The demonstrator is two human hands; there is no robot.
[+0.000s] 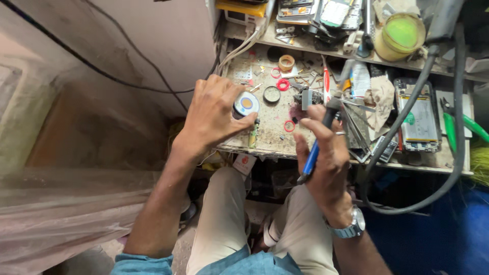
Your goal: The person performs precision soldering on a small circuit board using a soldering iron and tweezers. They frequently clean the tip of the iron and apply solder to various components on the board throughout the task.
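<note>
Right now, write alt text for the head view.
A seated person's right hand holds a blue-handled soldering iron over a cluttered workbench, while the left hand touches a small round tin. An opened phone lies at right.

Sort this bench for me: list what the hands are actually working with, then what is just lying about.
In hand:
- left hand on the small round tin
- right hand gripping the blue-handled soldering iron

Lying about:
- red rings
- opened phone
- green-handled pliers
- green-lidded jar
- tape roll

Stained workbench (270, 140) carries red rings (283, 84), a round tin (246, 104), perhaps screws.
</note>
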